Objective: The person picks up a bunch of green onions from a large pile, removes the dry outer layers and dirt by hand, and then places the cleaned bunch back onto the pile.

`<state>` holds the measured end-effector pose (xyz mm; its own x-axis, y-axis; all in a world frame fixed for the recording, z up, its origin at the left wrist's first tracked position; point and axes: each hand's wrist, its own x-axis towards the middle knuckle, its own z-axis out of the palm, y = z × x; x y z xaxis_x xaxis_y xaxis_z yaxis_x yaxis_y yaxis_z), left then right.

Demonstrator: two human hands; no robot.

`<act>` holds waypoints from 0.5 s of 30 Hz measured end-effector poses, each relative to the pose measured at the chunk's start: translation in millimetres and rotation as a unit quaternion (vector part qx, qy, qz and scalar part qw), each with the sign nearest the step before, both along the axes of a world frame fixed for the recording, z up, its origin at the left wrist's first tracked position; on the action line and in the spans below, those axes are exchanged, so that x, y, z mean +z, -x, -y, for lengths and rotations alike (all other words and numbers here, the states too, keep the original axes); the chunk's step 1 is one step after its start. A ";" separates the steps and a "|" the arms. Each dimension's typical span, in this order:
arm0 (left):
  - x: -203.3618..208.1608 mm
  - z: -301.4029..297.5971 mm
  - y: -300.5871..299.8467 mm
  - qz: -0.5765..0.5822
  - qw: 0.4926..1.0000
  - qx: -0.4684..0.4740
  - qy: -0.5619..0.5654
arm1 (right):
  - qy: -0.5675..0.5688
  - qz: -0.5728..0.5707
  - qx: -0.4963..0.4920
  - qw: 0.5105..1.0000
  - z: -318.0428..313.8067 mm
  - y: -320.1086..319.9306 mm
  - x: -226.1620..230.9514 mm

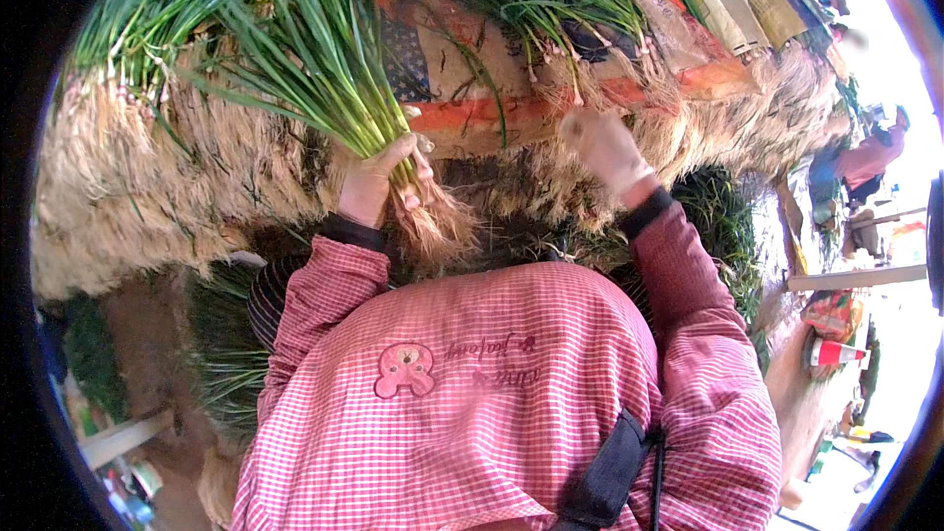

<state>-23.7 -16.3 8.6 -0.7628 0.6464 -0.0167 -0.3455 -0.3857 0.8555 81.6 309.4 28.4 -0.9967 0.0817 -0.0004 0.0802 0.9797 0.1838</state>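
My left hand (pixel 374 180) is closed around a bunch of spring onions (pixel 364 103), low on the stems just above the bulbs. The long green leaves fan up and to the left, and the tan roots (pixel 428 221) hang below the fist. My right hand (pixel 608 149), pale and slightly blurred, has its fingers curled together in front of the bench edge. Just beyond it, loose spring onions (pixel 580 49) lie on a printed sack (pixel 457 69), bulbs and roots toward me. Whatever is between the right fingers is hidden.
A shaggy straw-coloured fringe (pixel 128 177) lines the bench's near edge. More spring onions (pixel 162 15) are heaped at far left. Green leaves (pixel 231 364) lie low on my left. At right are another person (pixel 870 157), a wooden bar (pixel 855 278) and a red-and-white cone (pixel 836 352).
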 end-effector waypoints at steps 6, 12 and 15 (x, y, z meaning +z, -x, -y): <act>-15.3 -17.9 4.3 0.072 0.993 0.053 -0.074 | 0.019 -0.055 -0.197 0.979 -66.3 69.8 -38.4; -42.6 -13.8 3.2 0.194 0.977 -0.008 0.083 | 0.225 -0.094 -0.008 0.970 101.7 21.1 9.4; -26.6 -21.5 -8.4 0.183 0.973 -0.066 0.125 | 0.300 -0.116 0.179 0.930 124.7 7.2 -15.6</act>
<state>-15.2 5.2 -17.9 -0.5862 0.6793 -0.4415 -0.6775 -0.1121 0.7270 74.3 184.7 12.8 -0.9390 -0.1999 0.2799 -0.3008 0.8719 -0.3863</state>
